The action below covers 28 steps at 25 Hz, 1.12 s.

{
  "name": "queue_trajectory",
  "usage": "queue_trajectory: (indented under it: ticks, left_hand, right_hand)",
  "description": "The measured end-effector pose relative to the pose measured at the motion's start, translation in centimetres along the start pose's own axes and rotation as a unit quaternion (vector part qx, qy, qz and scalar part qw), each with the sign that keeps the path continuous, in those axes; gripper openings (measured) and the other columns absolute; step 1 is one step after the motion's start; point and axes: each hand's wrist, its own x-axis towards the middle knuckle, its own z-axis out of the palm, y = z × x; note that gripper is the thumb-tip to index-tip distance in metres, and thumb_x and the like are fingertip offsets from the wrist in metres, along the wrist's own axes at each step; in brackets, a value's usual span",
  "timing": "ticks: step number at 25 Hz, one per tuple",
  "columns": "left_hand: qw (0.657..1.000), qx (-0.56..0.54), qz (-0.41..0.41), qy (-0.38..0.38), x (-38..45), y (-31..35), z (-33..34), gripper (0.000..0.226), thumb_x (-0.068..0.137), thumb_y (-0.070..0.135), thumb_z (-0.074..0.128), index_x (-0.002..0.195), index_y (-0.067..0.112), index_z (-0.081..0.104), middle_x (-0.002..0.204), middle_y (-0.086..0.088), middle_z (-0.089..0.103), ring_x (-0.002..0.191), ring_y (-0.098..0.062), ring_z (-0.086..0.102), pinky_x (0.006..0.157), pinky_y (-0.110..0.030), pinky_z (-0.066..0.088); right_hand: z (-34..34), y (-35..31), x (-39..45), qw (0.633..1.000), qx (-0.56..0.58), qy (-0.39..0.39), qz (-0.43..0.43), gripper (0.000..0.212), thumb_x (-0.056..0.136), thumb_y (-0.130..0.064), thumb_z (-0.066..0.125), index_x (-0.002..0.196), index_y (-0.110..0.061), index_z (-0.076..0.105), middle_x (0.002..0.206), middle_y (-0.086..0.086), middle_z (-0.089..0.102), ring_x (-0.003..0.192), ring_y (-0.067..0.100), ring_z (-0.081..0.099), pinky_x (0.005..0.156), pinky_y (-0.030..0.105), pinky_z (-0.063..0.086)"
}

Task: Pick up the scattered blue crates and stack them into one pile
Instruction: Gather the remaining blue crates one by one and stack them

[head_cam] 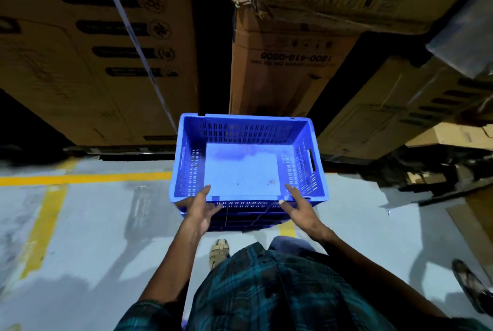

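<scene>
A blue perforated crate [248, 128] with a pale, dusty floor sits on top of at least one more blue crate [240, 217], whose dark slotted wall shows just beneath it. My left hand [200, 209] holds the top crate's near rim at its left corner, thumb over the edge and fingers against the outer wall. At the right corner, my right hand [300, 209] grips the same rim, with one finger reaching over the edge and the others spread. The lower part of the pile is hidden by the top crate and my hands.
Tall cardboard boxes [282, 69] stand right behind the pile, with more on the left [93, 64] and right [394, 112]. Yellow lines [80, 178] mark the grey floor. My sandalled foot [219, 252] is just short of the crates. Flattened cardboard and debris lie at the right [440, 181].
</scene>
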Motion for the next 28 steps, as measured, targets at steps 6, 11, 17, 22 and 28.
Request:
queue_trajectory:
  ticks: [6,11,17,22,28]
  left_hand:
    - [0.991,-0.085,0.102,-0.017,-9.7,-1.9,2.4,0.044,0.092,0.029,0.064,0.129,0.022,0.039,0.134,0.001,0.05,0.127,-0.026,0.048,0.084,-0.054,0.055]
    - [0.986,-0.057,0.157,0.028,-18.8,-7.8,0.6,0.044,0.098,0.025,0.058,0.139,0.02,0.044,0.133,-0.005,0.059,0.118,-0.025,0.059,0.091,-0.043,0.052]
    - [0.955,-0.08,0.218,0.185,-28.9,-17.9,-5.1,0.035,0.098,0.028,0.056,0.133,0.021,0.052,0.123,-0.007,0.063,0.105,-0.019,0.06,0.085,-0.036,0.048]
    - [0.911,-0.152,0.223,0.313,-34.2,-25.0,-12.1,0.031,0.096,0.027,0.06,0.127,0.023,0.057,0.119,-0.008,0.066,0.106,-0.021,0.065,0.082,-0.037,0.052]
    - [0.883,-0.19,0.199,0.381,-38.3,-34.3,-20.9,0.028,0.095,0.021,0.059,0.123,0.017,0.06,0.106,-0.011,0.068,0.094,-0.027,0.065,0.072,-0.034,0.048]
  right_hand:
    - [-1.0,-2.0,-0.9,0.996,-0.065,-0.051,-0.033,0.056,0.096,-0.023,0.059,0.148,-0.019,0.038,0.137,0.01,0.055,0.124,0.028,0.057,0.097,0.041,0.046]
    - [1.3,-2.2,-4.1,0.977,-0.075,-0.166,-0.111,0.037,0.095,-0.017,0.059,0.131,-0.014,0.053,0.113,0.012,0.069,0.093,0.014,0.063,0.072,0.013,0.047]
    - [7.9,-4.3,-11.1,0.915,-0.123,-0.306,-0.235,0.027,0.091,-0.022,0.065,0.118,-0.02,0.064,0.089,-0.001,0.073,0.082,0.017,0.071,0.076,0.033,0.054]
    - [14.6,-5.1,-20.6,0.841,-0.156,-0.417,-0.308,0.015,0.09,-0.026,0.063,0.102,-0.036,0.064,0.094,0.008,0.075,0.087,0.024,0.072,0.07,0.034,0.053]
    - [20.4,-0.7,-27.2,0.829,-0.208,-0.447,-0.263,0.016,0.094,-0.021,0.06,0.107,-0.028,0.064,0.102,0.006,0.074,0.083,0.018,0.071,0.069,0.031,0.05]
